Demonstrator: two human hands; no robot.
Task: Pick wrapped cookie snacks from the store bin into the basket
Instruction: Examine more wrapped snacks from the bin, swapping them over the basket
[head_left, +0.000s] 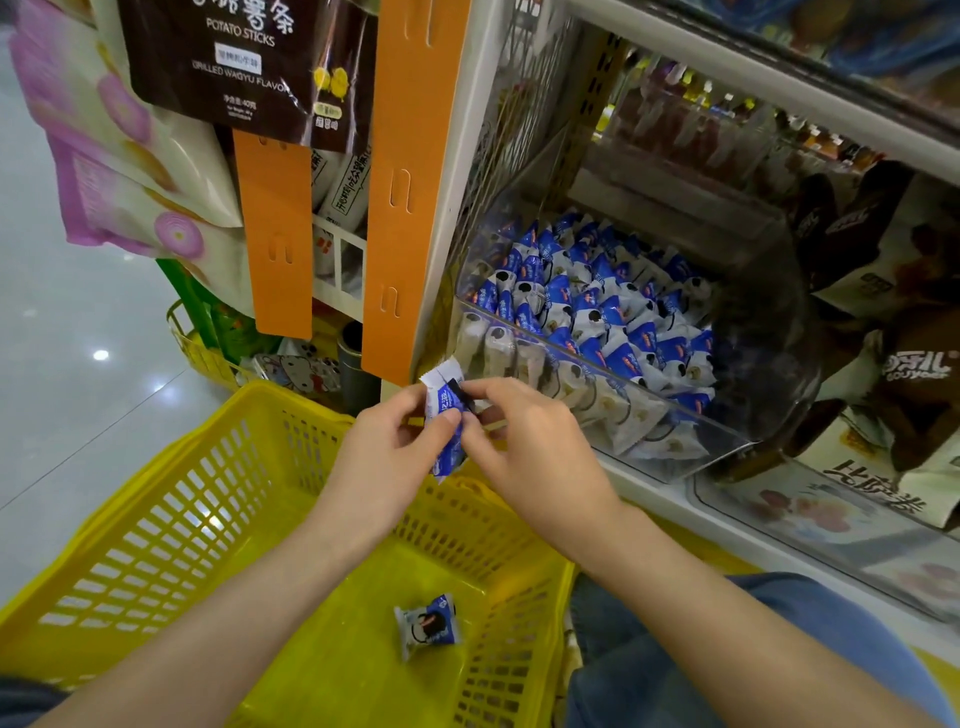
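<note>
Pinching cookie snack (448, 415) between both hands' fingers (441, 423)

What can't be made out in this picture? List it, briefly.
- Held cookie packet, head view: its print is mostly covered by the left hand and right hand.
- Clear bin: lower packets blurred behind its front wall.
- Yellow basket: near corner hidden by forearms.
</note>
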